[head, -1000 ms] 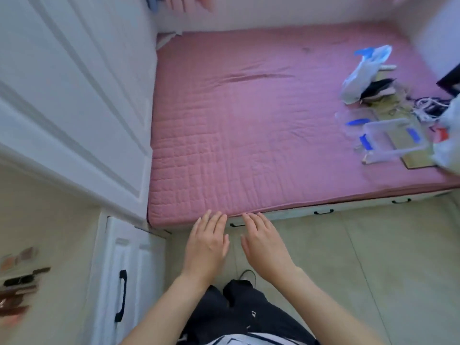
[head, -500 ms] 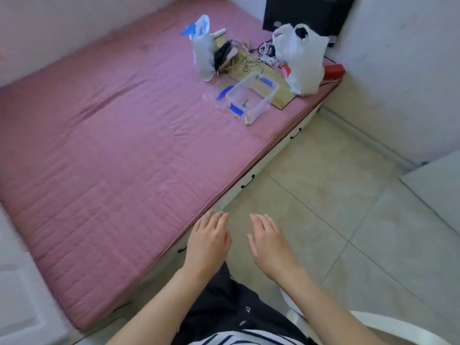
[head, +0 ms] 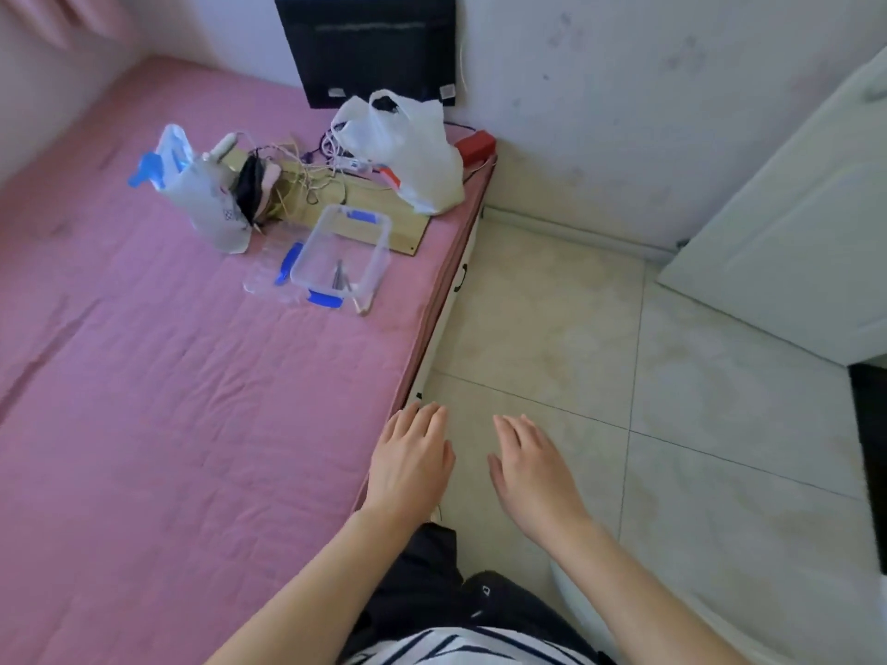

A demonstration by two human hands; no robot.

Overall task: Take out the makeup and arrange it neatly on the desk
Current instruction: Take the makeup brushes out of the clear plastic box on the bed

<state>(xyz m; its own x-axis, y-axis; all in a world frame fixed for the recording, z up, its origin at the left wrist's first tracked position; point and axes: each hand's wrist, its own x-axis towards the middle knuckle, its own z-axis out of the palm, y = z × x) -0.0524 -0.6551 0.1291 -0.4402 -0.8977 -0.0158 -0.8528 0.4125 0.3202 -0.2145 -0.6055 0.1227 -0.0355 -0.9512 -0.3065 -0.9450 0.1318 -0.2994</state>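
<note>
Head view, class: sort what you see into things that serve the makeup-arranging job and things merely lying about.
Job:
left hand, open
right hand, open
clear box, few items inside

Lying about:
white plastic bag
cables
black screen
red box

A home bedroom. A low bed [head: 168, 376] with a pink quilted cover fills the view from 7 to 11 o'clock, with household clutter at 12 o'clock: a white plastic bag [head: 408, 151], tangled cables [head: 307, 170] and a clear plastic box [head: 343, 252]. Pale floor tiles [head: 648, 400] spread toward 3 o'clock, a dark screen [head: 369, 45] leans on the scuffed wall, and a white door [head: 792, 232] stands at 2 o'clock.
</note>
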